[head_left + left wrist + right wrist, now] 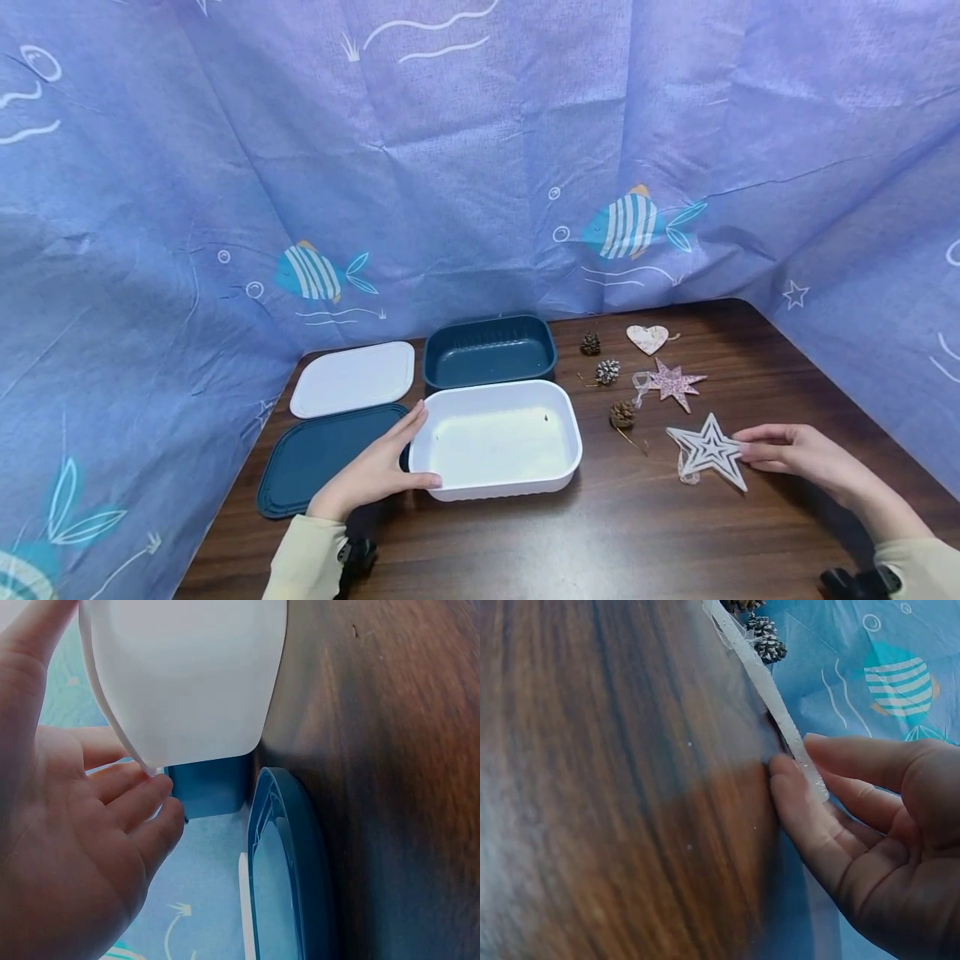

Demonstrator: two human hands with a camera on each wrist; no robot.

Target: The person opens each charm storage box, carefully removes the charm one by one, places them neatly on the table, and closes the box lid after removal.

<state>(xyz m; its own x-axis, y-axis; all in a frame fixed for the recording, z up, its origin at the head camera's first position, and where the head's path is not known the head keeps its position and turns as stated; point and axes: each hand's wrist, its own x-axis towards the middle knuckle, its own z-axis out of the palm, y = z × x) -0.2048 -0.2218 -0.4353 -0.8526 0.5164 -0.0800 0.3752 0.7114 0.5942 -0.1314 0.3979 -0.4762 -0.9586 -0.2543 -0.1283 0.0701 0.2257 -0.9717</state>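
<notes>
My left hand point(382, 467) grips the left end of a white rectangular container point(495, 483), thumb at the near corner and fingers along the rim. Seen from the left wrist, the container's end wall point(187, 690) lies between thumb and fingertips. At the right, my right hand point(813, 458) pinches one point of a white star ornament point(708, 450) with cut-out outlines and a pale ribbon loop. The right wrist view has the star point(769, 690) edge-on, thumb and fingers on either side of its tip, low over the table.
Behind the white container stands a dark blue container point(491, 362). A white lid point(352, 379) and a dark blue lid point(322, 458) lie at left. Pine cones point(622, 414), a pink glitter star point(672, 383) and a heart ornament point(647, 337) lie at right. A fabric backdrop point(465, 167) borders the table.
</notes>
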